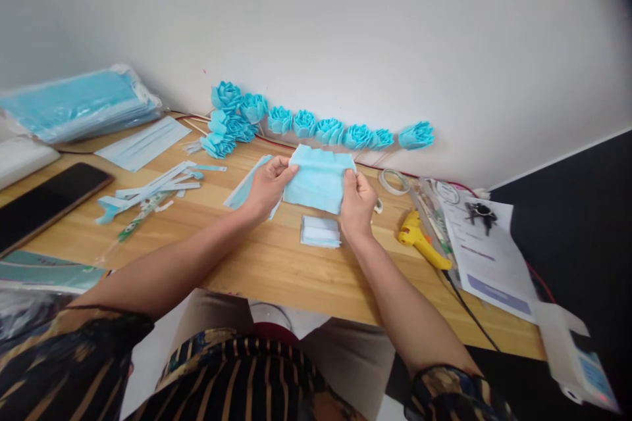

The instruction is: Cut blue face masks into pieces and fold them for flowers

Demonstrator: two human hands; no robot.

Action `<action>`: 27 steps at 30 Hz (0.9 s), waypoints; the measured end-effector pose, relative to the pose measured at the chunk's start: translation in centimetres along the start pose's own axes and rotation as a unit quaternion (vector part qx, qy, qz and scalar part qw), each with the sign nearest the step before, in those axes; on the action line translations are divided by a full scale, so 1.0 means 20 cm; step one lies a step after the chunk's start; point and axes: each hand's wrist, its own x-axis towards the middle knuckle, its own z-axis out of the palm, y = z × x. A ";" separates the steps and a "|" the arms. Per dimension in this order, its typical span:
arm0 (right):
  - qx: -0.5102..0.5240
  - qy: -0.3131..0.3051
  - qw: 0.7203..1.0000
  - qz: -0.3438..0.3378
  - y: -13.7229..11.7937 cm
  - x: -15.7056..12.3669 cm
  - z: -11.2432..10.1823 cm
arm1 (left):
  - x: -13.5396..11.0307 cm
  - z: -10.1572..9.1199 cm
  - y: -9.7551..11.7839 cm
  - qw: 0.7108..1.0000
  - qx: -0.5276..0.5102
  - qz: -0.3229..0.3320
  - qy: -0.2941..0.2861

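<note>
Stretched between my two hands, above the wooden table [276, 270], is a light blue sheet of face mask fabric [320, 177]. My left hand [269, 187] pinches its left edge between thumb and fingers. On the opposite edge, my right hand [358, 200] grips in the same way. Just below the sheet lies a small stack of folded blue and white mask pieces [320, 232]. Partly hidden behind my left hand is another flat blue mask piece [247, 185].
Blue fabric flowers [328, 131] line the wall. At left are a bag of masks [74, 102], cut strips [153, 187], a pen [141, 217] and a phone [49, 204]. At right sit a tape roll [394, 181], a yellow glue gun [422, 240], paper [486, 263] and keys [481, 214].
</note>
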 end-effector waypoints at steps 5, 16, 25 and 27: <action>-0.025 -0.005 0.999 -0.032 -0.02 0.00 -0.02 | -0.01 0.00 0.00 0.999 0.038 0.033 -0.020; -0.036 -0.045 0.998 -0.036 -0.04 -0.04 0.01 | 0.00 -0.02 -0.04 0.991 0.123 0.048 0.036; -0.012 -0.063 0.997 -0.040 -0.05 -0.04 0.01 | 0.02 -0.02 0.01 0.987 0.109 0.104 0.055; 0.006 -0.095 0.995 -0.035 -0.03 -0.04 0.01 | 0.02 -0.02 0.01 0.987 0.110 0.102 0.059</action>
